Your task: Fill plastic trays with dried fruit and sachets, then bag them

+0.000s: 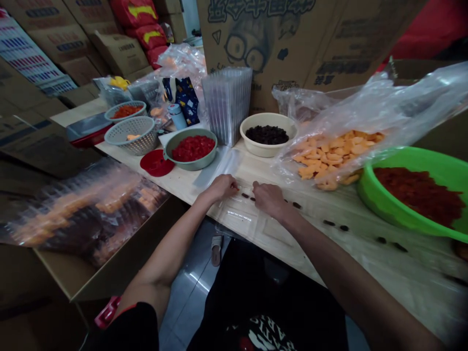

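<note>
The person's left hand (pixel 221 187) and right hand (pixel 268 199) hover low, fingers curled downward and close together, over a clear plastic sheet (pixel 241 217) lying on a pale wood-grain tabletop (pixel 369 263). Neither hand is splayed open, but the fingertips are too hidden to tell whether either is pinching anything or simply resting. Small dark, wrinkled pieces (pixel 296 205) lie in a loose, straggling line across the table to the right of the hands, much like those heaped in a cream plastic bowl (pixel 268 116) further back. Those loose pieces look like the main hazard: they are small and sit unconfined, so a brushing wrist or sleeve could knock them out of line or over the table edge. The thin, slick sheet could also skid on the smooth wood if pressed unevenly. A crumpled clear plastic bag (pixel 383 105) holding flat orange pieces (pixel 332 156) slumps just behind the right hand, and its slippery film could slide onto the work area. A bright green plastic basin (pixel 369 190) of glossy red pieces (pixel 420 192) overhangs the table's far right, where a knock could tip it. Nearer the left, a grey-green bowl (pixel 190 130) holds faceted red cubes (pixel 193 147), beside a tall stack of ribbed clear trays (pixel 226 105).
</note>
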`<state>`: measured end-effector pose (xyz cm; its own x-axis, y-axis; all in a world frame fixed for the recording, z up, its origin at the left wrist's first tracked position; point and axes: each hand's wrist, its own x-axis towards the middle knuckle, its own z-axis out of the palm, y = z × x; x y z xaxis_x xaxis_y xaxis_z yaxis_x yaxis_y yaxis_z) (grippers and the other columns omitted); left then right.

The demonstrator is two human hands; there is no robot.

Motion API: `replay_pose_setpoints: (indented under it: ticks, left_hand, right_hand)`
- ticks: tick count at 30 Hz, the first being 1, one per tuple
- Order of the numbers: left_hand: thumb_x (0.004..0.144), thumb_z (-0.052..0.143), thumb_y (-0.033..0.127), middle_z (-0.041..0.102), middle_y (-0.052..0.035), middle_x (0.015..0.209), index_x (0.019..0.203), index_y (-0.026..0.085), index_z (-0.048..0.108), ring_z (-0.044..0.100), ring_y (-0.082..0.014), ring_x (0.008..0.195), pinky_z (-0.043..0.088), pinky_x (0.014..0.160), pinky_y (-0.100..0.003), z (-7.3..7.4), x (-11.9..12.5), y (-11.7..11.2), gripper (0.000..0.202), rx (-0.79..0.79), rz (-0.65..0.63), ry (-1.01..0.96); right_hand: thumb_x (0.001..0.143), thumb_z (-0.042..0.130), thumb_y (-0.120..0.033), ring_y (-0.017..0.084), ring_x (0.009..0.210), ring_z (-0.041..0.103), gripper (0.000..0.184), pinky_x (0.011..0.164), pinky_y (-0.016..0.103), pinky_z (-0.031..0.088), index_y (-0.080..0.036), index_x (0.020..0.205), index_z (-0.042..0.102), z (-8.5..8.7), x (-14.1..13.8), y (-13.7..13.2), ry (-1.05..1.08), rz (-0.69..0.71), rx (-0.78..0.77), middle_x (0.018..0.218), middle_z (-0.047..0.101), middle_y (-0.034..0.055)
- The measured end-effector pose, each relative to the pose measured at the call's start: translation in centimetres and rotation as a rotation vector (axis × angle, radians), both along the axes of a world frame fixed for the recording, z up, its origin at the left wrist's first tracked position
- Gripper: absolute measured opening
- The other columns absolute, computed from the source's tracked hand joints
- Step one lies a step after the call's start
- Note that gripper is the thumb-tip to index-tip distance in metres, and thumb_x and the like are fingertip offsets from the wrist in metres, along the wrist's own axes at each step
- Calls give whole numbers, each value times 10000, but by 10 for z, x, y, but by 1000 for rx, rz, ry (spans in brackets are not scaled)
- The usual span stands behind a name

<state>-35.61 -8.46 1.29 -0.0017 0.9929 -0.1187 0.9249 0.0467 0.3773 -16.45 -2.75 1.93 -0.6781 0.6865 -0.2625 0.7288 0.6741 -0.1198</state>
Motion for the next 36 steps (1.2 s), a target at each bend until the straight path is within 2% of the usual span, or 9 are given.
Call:
replay_pose_setpoints:
  ticks: [5,9,12,16,20,25,29,32,36]
  left_hand:
    - [765,620,180,757,-56,863,902,174,802,657,-195,785,433,687,-265,0,0,2,228,-81,-99,-17]
    - [742,657,196,744,-27,788,874,172,794,641,-173,741,435,679,-248,-3,1,2,192,-131,-39,-94]
    - [748,683,264,719,-22,756,903,139,764,601,-157,681,434,622,-241,-2,-3,-1,216,-127,37,-140]
    - [832,524,185,691,-34,842,951,133,738,588,-136,699,473,654,-233,1,-12,-6,250,28,150,-285]
    - [829,465,79,660,-82,1027,955,126,725,617,-129,756,512,736,-256,-4,-9,-4,293,210,152,-344]
    - [822,632,135,697,-37,899,902,188,736,623,-188,896,486,886,-328,-21,4,-4,141,280,-28,-240]
    - [865,641,195,645,-61,956,951,176,748,605,-170,867,487,805,-294,-33,1,-13,139,350,-70,-229]
    - [890,589,172,615,-59,963,1038,161,722,588,-146,791,477,721,-268,-35,-1,-21,199,447,51,-260]
    - [887,569,145,628,-44,916,951,171,718,594,-146,773,476,725,-266,-25,13,-21,165,414,15,-222]
  right_hand:
    - [865,524,-165,306,1007,697,348,789,344,479,-124,1210,540,1,-3,0,46,41,94,1005,727,178]
    - [879,508,-164,292,978,697,327,781,335,470,-117,1196,572,-2,-13,-5,79,138,59,1006,731,176]
    - [887,525,-186,267,973,684,273,776,314,463,-131,1136,622,-1,-9,3,127,83,30,1023,731,166]
    - [924,497,-238,163,757,633,209,646,255,436,-152,966,683,5,21,26,497,-211,-270,885,715,97]
    - [858,522,-170,91,495,450,287,481,224,331,-142,1109,661,6,45,33,685,-386,-648,693,625,4]
    - [831,542,-99,142,798,621,236,739,239,449,-152,983,715,-4,29,15,461,-124,-272,924,730,65]
    - [893,517,-150,194,970,656,244,880,278,451,-171,1017,726,-9,20,9,329,-1,-149,1063,743,95]
    - [897,547,-178,164,823,642,164,779,259,468,-166,926,708,-3,32,16,495,-186,-246,923,730,76]
    - [906,558,-202,85,473,431,112,499,227,369,-165,813,607,10,63,32,829,-571,-774,615,556,-14]
